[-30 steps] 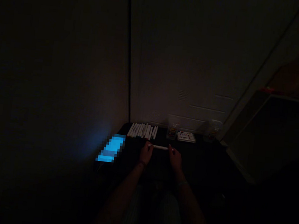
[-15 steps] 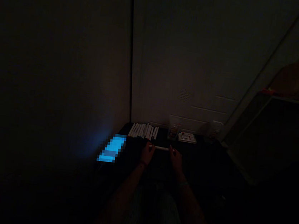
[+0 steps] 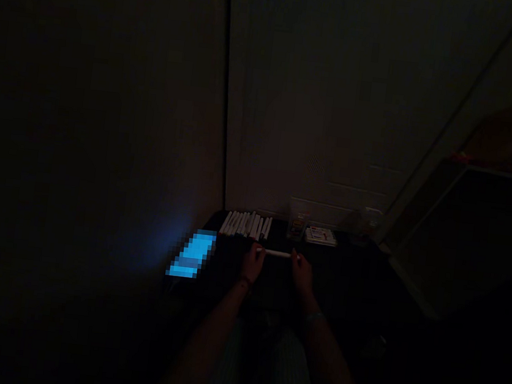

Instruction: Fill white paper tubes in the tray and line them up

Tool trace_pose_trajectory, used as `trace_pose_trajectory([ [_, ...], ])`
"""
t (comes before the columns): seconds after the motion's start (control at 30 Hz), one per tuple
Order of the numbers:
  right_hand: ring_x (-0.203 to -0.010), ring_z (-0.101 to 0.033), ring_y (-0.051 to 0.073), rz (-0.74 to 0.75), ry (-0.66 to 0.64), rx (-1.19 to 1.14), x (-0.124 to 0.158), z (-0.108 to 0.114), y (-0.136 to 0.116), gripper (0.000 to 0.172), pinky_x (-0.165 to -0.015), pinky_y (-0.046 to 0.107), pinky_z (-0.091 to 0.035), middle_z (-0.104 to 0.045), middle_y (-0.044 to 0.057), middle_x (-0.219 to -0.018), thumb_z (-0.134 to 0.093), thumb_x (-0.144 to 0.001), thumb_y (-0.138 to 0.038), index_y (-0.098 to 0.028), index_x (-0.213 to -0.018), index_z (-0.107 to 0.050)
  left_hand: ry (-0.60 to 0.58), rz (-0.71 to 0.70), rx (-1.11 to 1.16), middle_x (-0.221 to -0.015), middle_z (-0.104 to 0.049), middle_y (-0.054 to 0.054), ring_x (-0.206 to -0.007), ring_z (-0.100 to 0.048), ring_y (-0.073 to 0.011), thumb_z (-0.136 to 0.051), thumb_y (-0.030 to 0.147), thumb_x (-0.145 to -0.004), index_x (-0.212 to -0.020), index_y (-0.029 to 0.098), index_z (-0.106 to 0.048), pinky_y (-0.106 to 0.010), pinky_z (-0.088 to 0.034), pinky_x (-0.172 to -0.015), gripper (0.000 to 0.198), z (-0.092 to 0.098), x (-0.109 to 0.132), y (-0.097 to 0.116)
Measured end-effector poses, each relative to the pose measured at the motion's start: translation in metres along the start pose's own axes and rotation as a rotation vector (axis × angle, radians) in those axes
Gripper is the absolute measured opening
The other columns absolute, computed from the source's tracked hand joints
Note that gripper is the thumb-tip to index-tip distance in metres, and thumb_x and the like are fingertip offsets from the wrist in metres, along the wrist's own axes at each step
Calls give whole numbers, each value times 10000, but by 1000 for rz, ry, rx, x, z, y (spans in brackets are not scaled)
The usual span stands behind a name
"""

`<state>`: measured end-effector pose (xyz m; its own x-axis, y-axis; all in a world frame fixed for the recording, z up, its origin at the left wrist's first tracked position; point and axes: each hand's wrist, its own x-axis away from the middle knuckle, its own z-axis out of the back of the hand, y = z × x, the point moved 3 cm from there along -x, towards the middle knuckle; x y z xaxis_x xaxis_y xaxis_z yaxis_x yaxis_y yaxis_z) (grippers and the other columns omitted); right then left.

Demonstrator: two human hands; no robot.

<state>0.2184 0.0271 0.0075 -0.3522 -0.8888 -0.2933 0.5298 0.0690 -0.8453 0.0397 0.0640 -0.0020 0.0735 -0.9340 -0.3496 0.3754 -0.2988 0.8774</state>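
Observation:
A slim white marker (image 3: 278,254) is held level between my two hands, above the dark table. My left hand (image 3: 253,264) pinches its left end, and my right hand (image 3: 302,271) grips the right end. Beyond my left hand, several white markers (image 3: 245,224) lie side by side in a row. To their right stand a clear plastic container (image 3: 297,226) with a label and a flat white pack (image 3: 321,235) with print on it. The light is too dim to make out the marker's tip or cap.
A glowing blue screen (image 3: 192,254), pixelated, lies at the table's left edge. Another clear container (image 3: 367,226) stands at the back right, near the wall (image 3: 291,128). The dark table (image 3: 342,288) reaches back to this wall; a framed panel (image 3: 487,230) leans at far right.
Almost nothing differs. The picture is slightly darker, and my right hand has shifted a touch to the right along the marker.

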Motion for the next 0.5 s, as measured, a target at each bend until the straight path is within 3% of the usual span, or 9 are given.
trace_pose_trajectory([
  [0.23,-592,-496,137,-17,-39,-22,0,-1,1,411,-535,216,-311,-564,-7,-641,-281,-800,-537,-221,-736,-535,6,-2,-23,-639,-551,7,-580,-522,-116,-420,393,-795,-905,191,-502,-198,-351,-550,244,-3,-1,-1],
  [0.5,-618,-511,130,-34,-76,-74,-2,-4,3,450,-536,198,-334,-583,-10,-651,-310,-777,-570,-204,-719,-564,26,-8,29,-583,-500,29,-536,-465,-93,-409,439,-788,-791,177,-513,-179,-326,-523,282,3,1,7],
])
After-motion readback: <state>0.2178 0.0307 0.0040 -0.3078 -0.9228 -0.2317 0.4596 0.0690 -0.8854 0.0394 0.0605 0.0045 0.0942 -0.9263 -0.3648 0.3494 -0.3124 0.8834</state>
